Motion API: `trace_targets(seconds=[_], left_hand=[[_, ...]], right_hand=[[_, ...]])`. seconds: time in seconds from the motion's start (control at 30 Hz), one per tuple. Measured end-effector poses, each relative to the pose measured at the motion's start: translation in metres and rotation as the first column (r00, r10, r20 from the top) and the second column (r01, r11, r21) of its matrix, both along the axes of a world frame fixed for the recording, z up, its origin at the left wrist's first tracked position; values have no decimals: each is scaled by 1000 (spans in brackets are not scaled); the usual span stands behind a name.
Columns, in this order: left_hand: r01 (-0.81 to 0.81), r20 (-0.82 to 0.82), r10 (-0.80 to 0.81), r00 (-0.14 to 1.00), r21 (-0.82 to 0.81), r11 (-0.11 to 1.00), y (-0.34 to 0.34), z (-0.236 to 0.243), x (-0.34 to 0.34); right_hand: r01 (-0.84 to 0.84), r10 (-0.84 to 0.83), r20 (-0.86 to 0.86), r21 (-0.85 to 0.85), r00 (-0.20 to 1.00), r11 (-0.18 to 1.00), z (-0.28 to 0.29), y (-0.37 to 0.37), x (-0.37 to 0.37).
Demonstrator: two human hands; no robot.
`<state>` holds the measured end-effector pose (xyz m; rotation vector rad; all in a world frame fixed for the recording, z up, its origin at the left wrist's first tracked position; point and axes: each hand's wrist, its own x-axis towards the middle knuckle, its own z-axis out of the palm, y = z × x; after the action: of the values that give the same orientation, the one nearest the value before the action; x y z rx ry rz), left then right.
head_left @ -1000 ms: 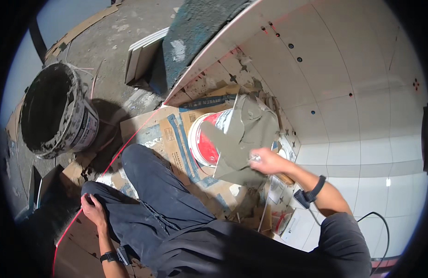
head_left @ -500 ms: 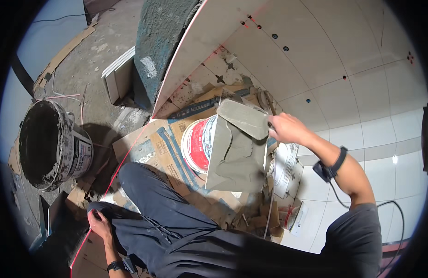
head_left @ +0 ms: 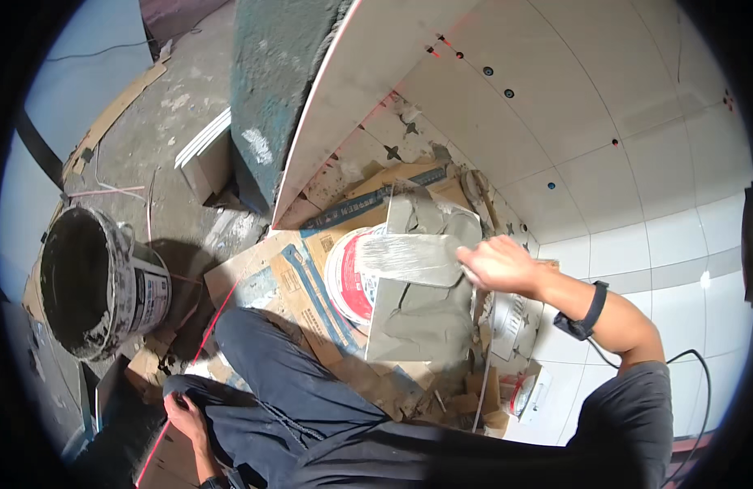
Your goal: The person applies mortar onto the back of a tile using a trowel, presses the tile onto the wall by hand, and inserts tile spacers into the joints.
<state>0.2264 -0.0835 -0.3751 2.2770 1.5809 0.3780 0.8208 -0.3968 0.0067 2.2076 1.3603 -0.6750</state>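
Observation:
My right hand [head_left: 498,265] grips a trowel, its pale flat blade [head_left: 405,259] smeared and lying across a square board [head_left: 417,330] covered in wet grey mortar. The board rests on a white and red bucket [head_left: 348,293]; the blade's left end reaches over that bucket's side. My left hand [head_left: 186,416] is down by my left knee at lower left, fingers curled; whatever they may hold is too small to make out.
A large mortar-crusted bucket [head_left: 130,289] stands left on rough concrete. Stacked tiles [head_left: 204,155] lean by a grey pillar [head_left: 266,98]. Cardboard [head_left: 303,314] covers the floor around the bucket. A tiled wall [head_left: 572,98] rises right, with a cable [head_left: 702,367] below.
The trowel blade has swung from angled across the board's upper right to level, further left and lower. The view has shifted, so surroundings appear lower. My left hand stays by the knee.

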Motion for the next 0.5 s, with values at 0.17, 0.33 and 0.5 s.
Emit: trace_targets(seconds=[0.17, 0.33, 0.5], left_hand=[[57, 5, -58, 998, 56, 997, -3, 4, 9], [88, -34, -87, 996, 40, 995, -6, 2, -11], [63, -41, -65, 997, -59, 996, -8, 8, 15]], right_hand=[[-116, 37, 312, 238, 949, 964, -51, -14, 85], [61, -203, 352, 374, 914, 925, -95, 37, 152], [405, -388, -121, 196, 914, 893, -32, 1, 191]])
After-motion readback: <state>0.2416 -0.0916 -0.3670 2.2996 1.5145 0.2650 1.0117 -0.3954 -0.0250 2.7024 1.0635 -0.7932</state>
